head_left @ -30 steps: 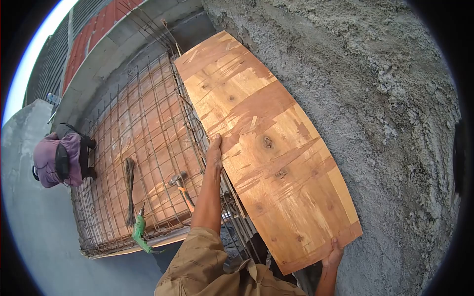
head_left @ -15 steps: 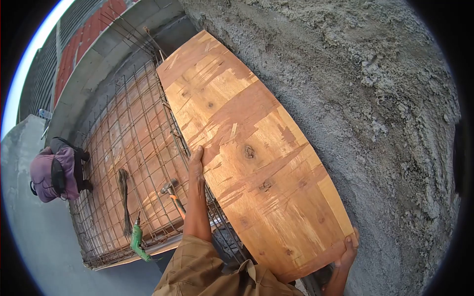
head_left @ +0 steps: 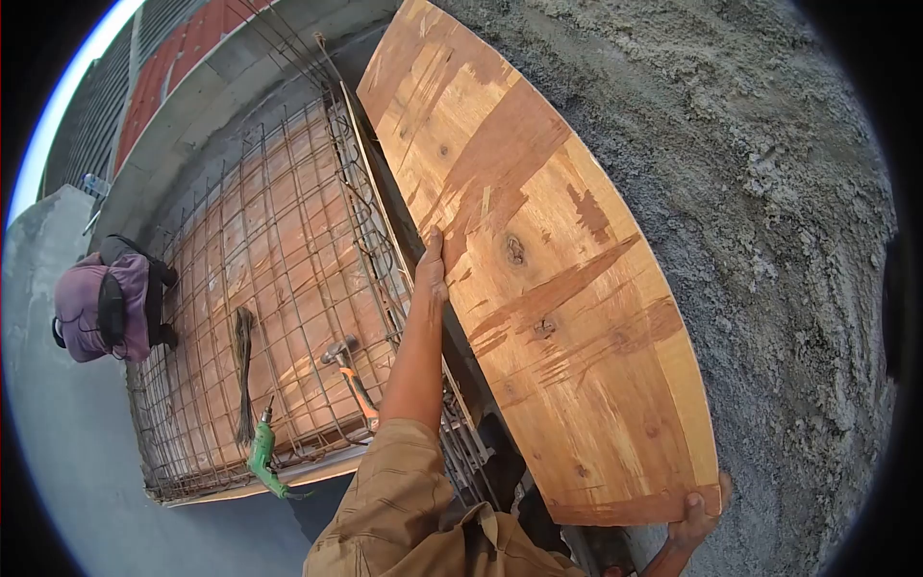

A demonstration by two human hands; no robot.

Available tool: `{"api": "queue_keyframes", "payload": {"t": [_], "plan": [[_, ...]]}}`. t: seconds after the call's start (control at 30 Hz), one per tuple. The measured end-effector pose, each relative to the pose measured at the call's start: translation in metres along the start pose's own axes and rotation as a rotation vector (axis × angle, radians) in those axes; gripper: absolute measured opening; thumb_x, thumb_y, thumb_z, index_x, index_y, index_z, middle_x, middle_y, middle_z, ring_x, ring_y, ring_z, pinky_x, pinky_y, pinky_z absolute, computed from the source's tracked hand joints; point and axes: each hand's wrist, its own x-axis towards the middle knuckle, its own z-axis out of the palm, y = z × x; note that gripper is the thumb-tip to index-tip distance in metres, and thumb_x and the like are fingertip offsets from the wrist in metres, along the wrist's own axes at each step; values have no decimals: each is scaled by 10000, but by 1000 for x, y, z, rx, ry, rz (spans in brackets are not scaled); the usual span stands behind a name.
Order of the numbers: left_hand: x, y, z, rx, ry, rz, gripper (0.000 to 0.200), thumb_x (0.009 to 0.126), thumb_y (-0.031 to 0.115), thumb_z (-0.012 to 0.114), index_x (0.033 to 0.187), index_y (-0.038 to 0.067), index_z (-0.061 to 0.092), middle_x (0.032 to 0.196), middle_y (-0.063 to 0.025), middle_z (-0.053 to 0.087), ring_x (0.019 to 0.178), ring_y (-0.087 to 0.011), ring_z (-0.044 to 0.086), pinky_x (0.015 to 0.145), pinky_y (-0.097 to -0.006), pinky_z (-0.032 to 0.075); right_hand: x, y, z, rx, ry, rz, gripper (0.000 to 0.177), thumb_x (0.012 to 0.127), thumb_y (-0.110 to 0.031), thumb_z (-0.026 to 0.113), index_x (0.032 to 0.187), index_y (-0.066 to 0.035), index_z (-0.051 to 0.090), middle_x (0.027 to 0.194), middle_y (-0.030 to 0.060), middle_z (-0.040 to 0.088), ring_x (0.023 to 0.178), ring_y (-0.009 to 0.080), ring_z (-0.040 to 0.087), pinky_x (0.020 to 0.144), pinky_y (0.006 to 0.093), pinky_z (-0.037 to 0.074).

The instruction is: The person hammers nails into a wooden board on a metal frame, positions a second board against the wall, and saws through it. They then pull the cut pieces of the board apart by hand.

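Observation:
A long plywood sheet [head_left: 558,288] with patchy brown stains stands tilted along the rough concrete wall. On its left long edge, my left hand [head_left: 432,267] grips partway up, thumb over the face and other fingers hidden behind. My right hand [head_left: 694,524] holds the bottom right corner, with its thumb on the face and fingers around the edge. Left of my left arm, a claw hammer [head_left: 352,377] with an orange and grey handle lies on the rebar mesh [head_left: 279,250].
A green power drill [head_left: 261,457] and a bundle of tie wire [head_left: 242,365] lie on the mesh. A person in a purple top [head_left: 106,308] bends over at the far left. The rough wall [head_left: 760,221] rises on the right; a concrete wall [head_left: 192,125] borders the back.
Both hands have shifted the plywood sheet to the right in view, its top end now reaching the upper frame edge. More of the gap beside the mesh shows.

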Motion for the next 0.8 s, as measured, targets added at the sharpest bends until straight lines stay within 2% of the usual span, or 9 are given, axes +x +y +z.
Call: {"api": "queue_keyframes", "payload": {"t": [0.1, 0.3, 0.47, 0.57, 0.67, 0.77, 0.8], "plan": [[9, -10, -11, -17, 41, 42, 769, 884, 564, 723, 1331, -42, 567, 1234, -175, 669, 1077, -270, 678, 857, -412, 606, -1, 15, 12, 61, 6, -12, 605, 857, -221, 733, 1337, 33, 466, 1211, 140, 544, 1104, 259, 558, 946, 414, 491], [30, -14, -65, 81, 125, 76, 719, 897, 502, 743, 1293, -76, 580, 1195, -182, 684, 1013, -277, 701, 811, -388, 614, 20, 42, 30, 160, -9, 91, 668, 844, -177, 753, 1379, 71, 441, 1185, 133, 575, 1091, 243, 576, 964, 399, 492], [4, -1, -35, 183, 272, 13, 715, 908, 511, 728, 1286, -80, 590, 1182, -193, 691, 1009, -273, 702, 835, -376, 599, 35, 49, 42, 289, 47, 173, 737, 856, -169, 750, 1441, 101, 392, 1274, 174, 587, 1150, 274, 594, 1009, 405, 492], [-2, 3, -31, 232, 296, 14, 655, 935, 483, 707, 1268, -72, 602, 1170, -191, 694, 1001, -272, 705, 831, -376, 601, 34, 38, 49, 342, 37, 206, 731, 863, -153, 744, 1451, 103, 394, 1325, 194, 581, 1192, 297, 595, 1027, 425, 496], [-6, 11, -40, 214, 216, -61, 599, 956, 441, 690, 1266, -65, 607, 1174, -188, 694, 998, -270, 708, 836, -376, 601, 23, 32, 54, 349, -19, 223, 670, 881, -162, 727, 1427, 92, 435, 1332, 185, 583, 1227, 294, 580, 1043, 421, 484], [-26, 21, -39, 276, 199, -31, 572, 963, 409, 683, 1271, -67, 603, 1174, -190, 692, 999, -275, 709, 836, -381, 604, 1, 41, 53, 365, -3, 295, 620, 889, -153, 702, 1408, 87, 463, 1311, 183, 594, 1214, 293, 591, 1041, 417, 484], [-32, 27, -37, 383, 249, -69, 691, 956, 516, 655, 1377, -22, 550, 1319, -190, 638, 1169, -291, 641, 981, -389, 542, -4, 45, 55, 376, 14, 325, 609, 889, -145, 694, 1405, 87, 468, 1301, 185, 600, 1201, 296, 600, 1038, 419, 488]]}}
